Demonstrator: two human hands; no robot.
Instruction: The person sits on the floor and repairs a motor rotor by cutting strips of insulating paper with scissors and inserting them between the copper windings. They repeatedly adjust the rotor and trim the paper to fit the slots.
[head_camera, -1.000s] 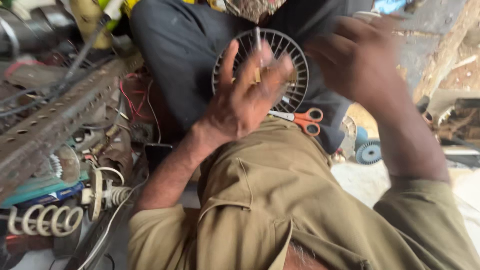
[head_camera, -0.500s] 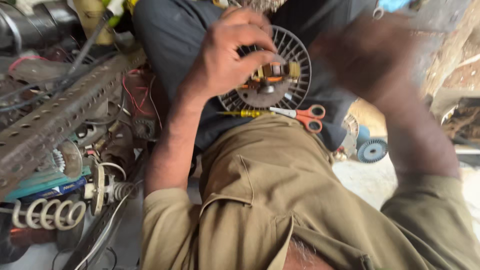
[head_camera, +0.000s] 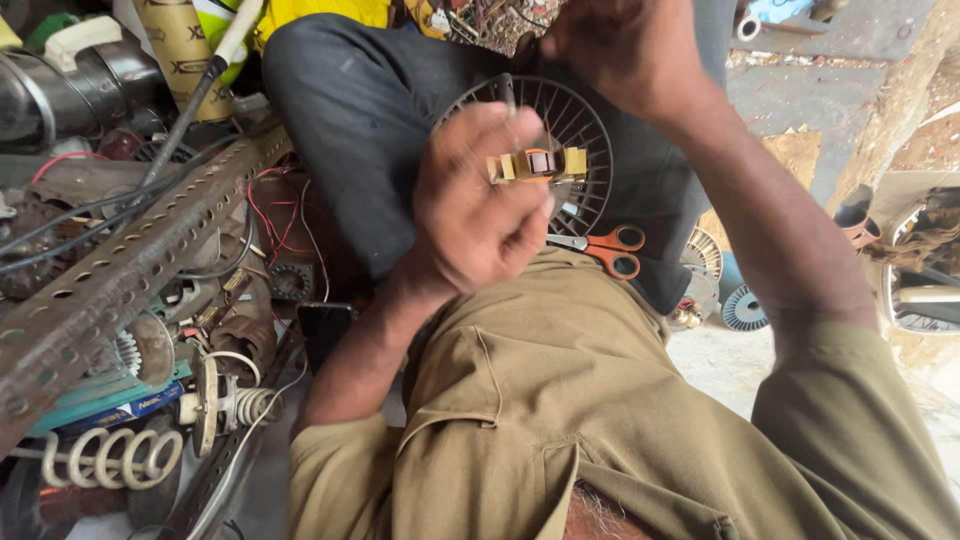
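Note:
My left hand (head_camera: 478, 205) is closed around a small yellow-and-brown coil part with a copper-coloured core (head_camera: 537, 163), held up in front of a round black wire grille (head_camera: 590, 130). The grille leans on a lap in dark trousers. A thin pale stick (head_camera: 510, 92) rises just above my left fingers. My right hand (head_camera: 625, 48) is raised at the top of the view, above the grille, dark and blurred; whether it holds anything is unclear. Orange-handled scissors (head_camera: 612, 250) lie just below the grille, against my olive trouser leg (head_camera: 560, 400).
A rusty perforated metal angle bar (head_camera: 120, 270) slants across the left. Under it lie motor parts, wires and a pale coiled spring (head_camera: 105, 458). A silver cylinder (head_camera: 85, 85) stands at the far left top. Round slotted discs (head_camera: 742, 306) sit on the floor at right.
My left hand was spread open before the grille, then reached onto its hub. It now holds the coil part lifted clear. My right hand shifted left toward the top centre.

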